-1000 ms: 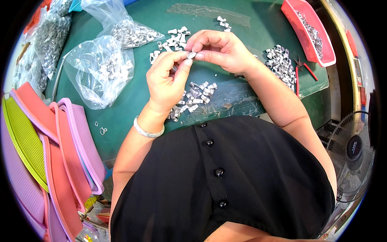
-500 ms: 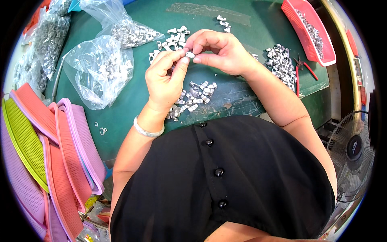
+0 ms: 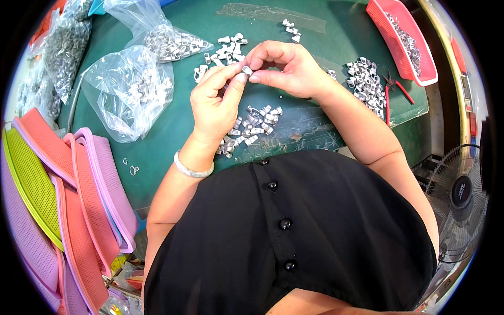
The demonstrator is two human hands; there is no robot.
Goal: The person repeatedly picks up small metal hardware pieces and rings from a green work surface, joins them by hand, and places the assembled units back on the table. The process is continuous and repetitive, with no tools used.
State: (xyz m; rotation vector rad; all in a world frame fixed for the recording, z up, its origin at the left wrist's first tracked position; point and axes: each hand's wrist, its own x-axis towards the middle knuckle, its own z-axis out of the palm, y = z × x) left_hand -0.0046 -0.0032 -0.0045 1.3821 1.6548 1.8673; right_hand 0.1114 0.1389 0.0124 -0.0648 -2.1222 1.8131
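A small silver ring-shaped metal part is pinched above the table between my two hands. My left hand grips it between thumb and fingertips from the left. From the right, the thumb and fingertips of my right hand close on the same part. Under and beside my left hand lies a pile of similar silver parts. Beyond the hands is another loose group of parts. A larger heap sits to the right of my right forearm.
Clear plastic bags of metal parts lie at the left on the green table. Red-handled pliers rest by the right heap, below a pink basket. Stacked plastic baskets crowd the left; a fan stands right.
The ring-shaped part has turned a little between my fingertips, and its opening now shows at a different tilt. Both hands stay almost in place.
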